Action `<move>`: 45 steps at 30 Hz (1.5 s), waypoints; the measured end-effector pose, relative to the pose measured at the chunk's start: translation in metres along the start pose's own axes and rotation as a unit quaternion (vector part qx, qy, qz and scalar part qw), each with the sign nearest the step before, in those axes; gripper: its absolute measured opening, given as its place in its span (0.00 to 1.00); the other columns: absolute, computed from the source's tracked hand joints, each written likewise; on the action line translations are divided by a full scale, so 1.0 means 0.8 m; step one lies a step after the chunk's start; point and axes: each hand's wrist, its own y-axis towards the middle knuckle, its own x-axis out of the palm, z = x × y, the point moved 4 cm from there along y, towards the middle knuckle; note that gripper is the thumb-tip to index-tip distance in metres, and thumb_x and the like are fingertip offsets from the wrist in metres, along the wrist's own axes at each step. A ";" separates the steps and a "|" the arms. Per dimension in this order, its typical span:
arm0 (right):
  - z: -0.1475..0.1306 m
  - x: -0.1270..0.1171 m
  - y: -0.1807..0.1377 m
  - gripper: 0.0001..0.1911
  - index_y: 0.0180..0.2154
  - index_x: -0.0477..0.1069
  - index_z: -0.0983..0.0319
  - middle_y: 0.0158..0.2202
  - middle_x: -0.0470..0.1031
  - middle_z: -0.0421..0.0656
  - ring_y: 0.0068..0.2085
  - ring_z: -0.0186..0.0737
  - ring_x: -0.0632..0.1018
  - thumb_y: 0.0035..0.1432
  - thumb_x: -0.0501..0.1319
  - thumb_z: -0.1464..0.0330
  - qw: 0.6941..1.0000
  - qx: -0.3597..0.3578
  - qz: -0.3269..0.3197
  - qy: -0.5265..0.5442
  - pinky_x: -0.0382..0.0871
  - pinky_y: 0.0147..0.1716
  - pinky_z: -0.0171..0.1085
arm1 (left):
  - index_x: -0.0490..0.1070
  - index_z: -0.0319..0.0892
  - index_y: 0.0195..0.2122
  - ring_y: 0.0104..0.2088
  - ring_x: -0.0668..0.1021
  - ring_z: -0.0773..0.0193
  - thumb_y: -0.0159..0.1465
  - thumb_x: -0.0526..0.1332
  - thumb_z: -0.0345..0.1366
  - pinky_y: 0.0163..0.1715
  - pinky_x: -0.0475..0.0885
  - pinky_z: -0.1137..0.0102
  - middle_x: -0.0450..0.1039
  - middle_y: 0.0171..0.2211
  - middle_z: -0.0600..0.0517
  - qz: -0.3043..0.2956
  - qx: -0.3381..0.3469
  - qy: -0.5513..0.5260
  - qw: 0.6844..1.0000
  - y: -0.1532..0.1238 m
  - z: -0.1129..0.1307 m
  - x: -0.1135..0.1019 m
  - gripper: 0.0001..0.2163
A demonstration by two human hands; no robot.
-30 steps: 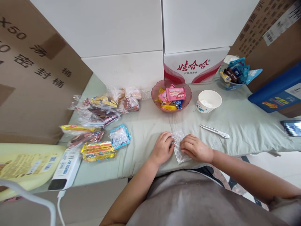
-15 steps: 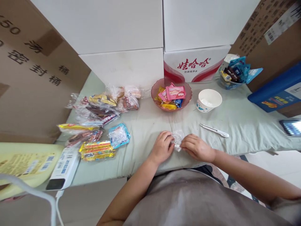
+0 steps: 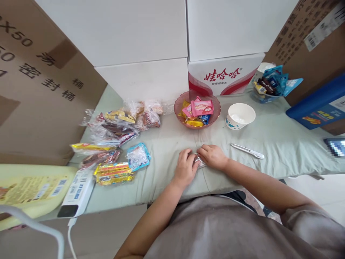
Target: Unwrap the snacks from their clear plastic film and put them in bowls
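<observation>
A small crumpled piece of clear plastic [image 3: 202,163] lies between my two hands near the front of the cloth-covered table. My left hand [image 3: 185,167] is curled round its left side, thumb and fingers closed on it. From above and the right, my right hand [image 3: 213,157] covers much of it, its fingertips closed on the upper edge and close to my left fingers. Beyond the hands stands a pink glass bowl [image 3: 180,108] of wrapped snacks. To its right is a white paper cup [image 3: 240,116], with a white utility knife [image 3: 247,150] in front.
At left lie bagged snacks [image 3: 120,126], yellow-wrapped sticks [image 3: 114,173], a blue packet [image 3: 138,157] and a white power bank [image 3: 77,194] with cable. White cartons [image 3: 142,79] line the back. A tub of sachets [image 3: 265,93] and a blue box [image 3: 318,104] stand at right.
My right hand has moved left and slightly up, over the plastic and against my left hand. Less of the plastic shows now. The view has shifted a little.
</observation>
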 end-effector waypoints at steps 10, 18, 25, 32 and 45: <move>0.011 -0.030 -0.032 0.10 0.43 0.72 0.62 0.47 0.73 0.51 0.50 0.48 0.69 0.64 0.55 0.69 0.990 0.018 0.126 0.060 0.62 0.48 0.45 | 0.69 0.42 0.49 0.52 0.67 0.50 0.62 0.62 0.35 0.53 0.68 0.53 0.65 0.50 0.43 -0.028 0.003 0.021 0.999 0.004 0.002 0.004 0.13; 0.048 -0.061 -0.044 0.13 0.42 0.73 0.60 0.41 0.75 0.46 0.42 0.41 0.73 0.65 0.50 0.73 0.990 -0.017 0.109 0.087 0.68 0.43 0.40 | 0.68 0.42 0.47 0.49 0.72 0.55 0.65 0.57 0.32 0.50 0.71 0.58 0.68 0.47 0.44 0.037 -0.008 -0.038 0.999 0.000 -0.009 -0.005 0.10; 0.218 -0.138 0.004 0.12 0.43 0.76 0.61 0.43 0.75 0.50 0.45 0.48 0.74 0.58 0.58 0.71 0.931 0.362 -0.033 -0.039 0.67 0.43 0.41 | 0.72 0.42 0.40 0.50 0.70 0.53 0.62 0.59 0.31 0.51 0.69 0.54 0.70 0.46 0.45 -0.023 0.007 -0.021 0.999 0.007 -0.002 -0.001 0.06; 0.237 -0.097 0.053 0.10 0.36 0.78 0.70 0.38 0.78 0.53 0.37 0.42 0.77 0.55 0.63 0.70 0.913 0.355 -0.199 0.000 0.66 0.40 0.40 | 0.72 0.42 0.39 0.49 0.71 0.53 0.62 0.60 0.32 0.51 0.70 0.54 0.71 0.45 0.45 -0.033 0.002 -0.027 0.999 0.009 0.002 0.000 0.05; 0.181 -0.125 -0.110 0.15 0.46 0.75 0.59 0.44 0.77 0.51 0.40 0.43 0.77 0.61 0.59 0.59 0.975 0.202 0.012 0.092 0.67 0.39 0.42 | 0.74 0.42 0.44 0.55 0.69 0.46 0.60 0.56 0.30 0.56 0.64 0.49 0.71 0.49 0.42 0.104 -0.144 0.213 0.961 -0.016 -0.122 -0.168 0.12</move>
